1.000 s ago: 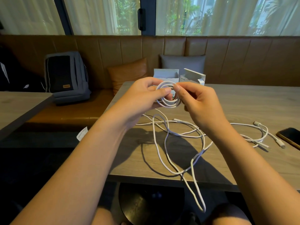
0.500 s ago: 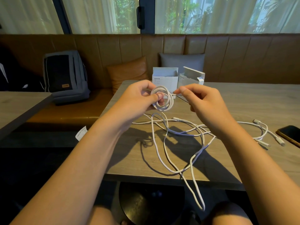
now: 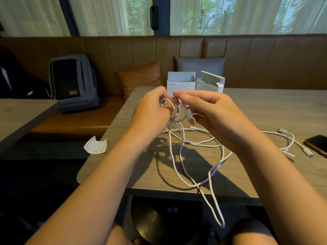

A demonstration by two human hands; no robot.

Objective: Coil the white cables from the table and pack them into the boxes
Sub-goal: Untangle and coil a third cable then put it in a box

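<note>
white cable (image 3: 178,156) half coiled, loose loops before open boxes (image 3: 181,83).

Left hand (image 3: 150,110) and right hand (image 3: 210,112) grip a white coil (image 3: 174,112) above the table (image 3: 265,106); loose cable (image 3: 200,156) trails toward two open boxes (image 3: 181,82).

two open boxes (image 3: 194,82) stand side by side at the table's (image 3: 265,106) far edge. loose cables (image 3: 200,144) sprawl before them, one loop over the near edge; a phone (image 3: 316,144) lies far right.
</note>
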